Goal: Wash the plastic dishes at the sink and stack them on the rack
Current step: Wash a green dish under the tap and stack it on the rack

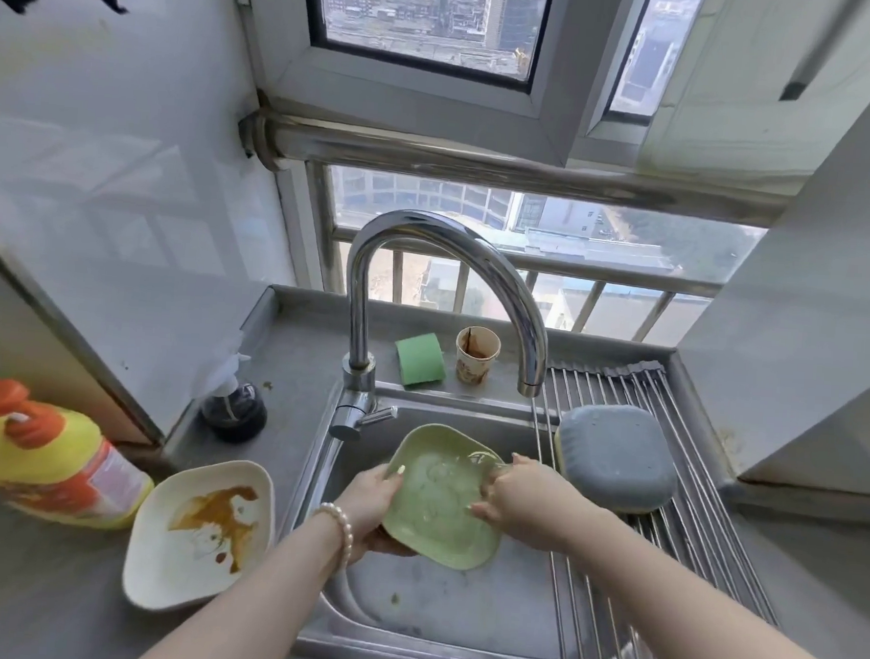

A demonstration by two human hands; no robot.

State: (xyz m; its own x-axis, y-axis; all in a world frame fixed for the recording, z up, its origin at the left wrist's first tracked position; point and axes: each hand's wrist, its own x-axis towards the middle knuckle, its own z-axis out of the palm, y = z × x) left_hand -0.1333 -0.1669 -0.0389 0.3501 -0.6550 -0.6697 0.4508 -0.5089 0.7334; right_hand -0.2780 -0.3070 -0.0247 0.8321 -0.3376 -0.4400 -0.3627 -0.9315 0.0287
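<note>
Nearest us, the left hand (369,503) grips the green dish (437,502) by its nine o'clock rim, thumb over the edge and fingers curled beneath, tilting it over the sink (405,612). The right hand (520,492) rests on the dish's three o'clock side, fingers bent against the wet inner face; whether it pinches the rim or only rubs, I cannot tell. This reads as the rinse-and-rub step, with water running thinly from the tap (450,289) above. At eight o'clock from the sink lies the stained white dish (201,529), not yet washed, just beside a yellow detergent bottle (43,458). Out at three o'clock, a blue-grey dish (618,457) sits upside down on the rack (664,547). Farther back, a green sponge (421,359) and a soiled paper cup (477,355). Next call, I'd say: finish rinsing, then carry green rightward and set it by the blue-grey one.
</note>
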